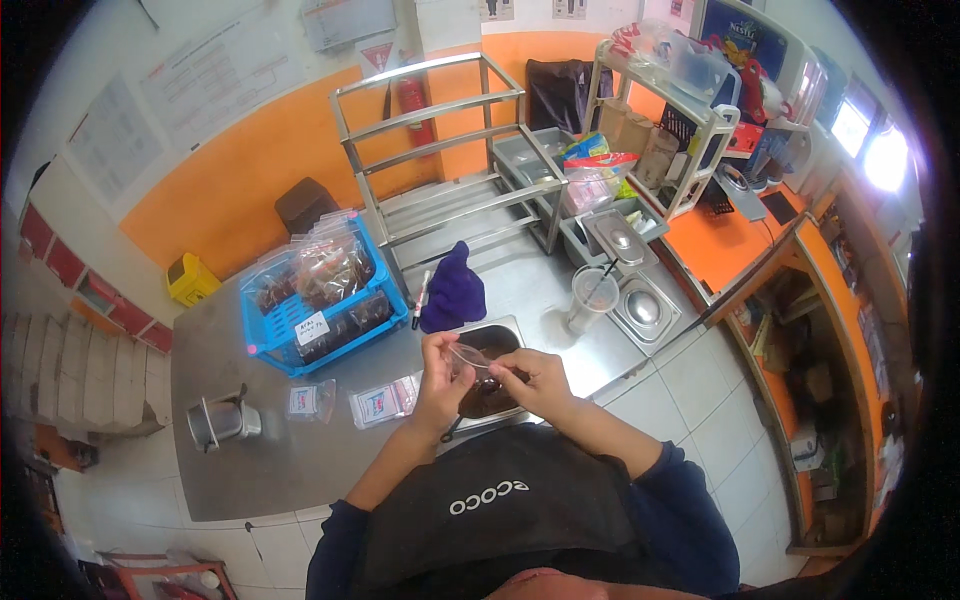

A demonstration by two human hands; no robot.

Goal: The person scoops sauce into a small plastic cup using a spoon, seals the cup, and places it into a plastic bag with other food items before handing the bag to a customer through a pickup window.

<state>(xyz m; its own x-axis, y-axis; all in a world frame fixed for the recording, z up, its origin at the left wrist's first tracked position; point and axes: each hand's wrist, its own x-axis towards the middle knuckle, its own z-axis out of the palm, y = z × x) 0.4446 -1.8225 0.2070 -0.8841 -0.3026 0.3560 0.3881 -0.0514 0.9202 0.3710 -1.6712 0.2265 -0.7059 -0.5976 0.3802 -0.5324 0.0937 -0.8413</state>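
My left hand (444, 379) and my right hand (534, 382) pinch a small clear plastic bag (471, 357) between them, one at each side of its mouth. The bag is above a rectangular steel pan (511, 324) with a dark brown, glossy content. A dark handle pokes over the pan's near left corner. To the left on the table lie a stack of plastic bags with printed labels (384, 401) and a single labelled bag (311, 400). A purple cloth (455, 292) lies behind the pan, beside a marker pen (421, 300).
A blue plastic basket (352, 330) of filled bags stands back left on the steel table (277, 465). At far left is a small steel container (225, 418). A steel rack (450, 135) stands behind; a plastic cup (592, 296) and steel lids (643, 307) are at right.
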